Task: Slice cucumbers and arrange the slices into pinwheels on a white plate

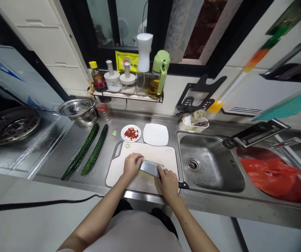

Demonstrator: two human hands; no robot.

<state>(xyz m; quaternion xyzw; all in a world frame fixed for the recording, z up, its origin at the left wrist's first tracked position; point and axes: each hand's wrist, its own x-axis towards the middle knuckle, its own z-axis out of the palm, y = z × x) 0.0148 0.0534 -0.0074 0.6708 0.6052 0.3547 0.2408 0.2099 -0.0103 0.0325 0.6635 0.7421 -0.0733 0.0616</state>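
Note:
A cleaver [150, 168] with a broad metal blade is held low over the white cutting board [166, 154]. My right hand [169, 181] grips it, fingers at the blade's near end, and the black handle sticks out past the palm. At the blade's other end my left hand [132, 165] is closed, its fingertips pinched together by the blade. Whatever they hold is too small to tell. A thin cucumber slice [127, 146] lies at the board's upper left. Behind the board are a small plate of chopped red pieces [131, 133] and a white square plate [155, 134].
Two whole cucumbers [95, 150] lie left of the board, with green scraps [114, 133] nearby. A lidded steel pot [81, 112] and a jar [104, 112] stand behind. To the right are the sink [205, 164] and a red plastic bag [270, 175]. Bottles line a rack [129, 96].

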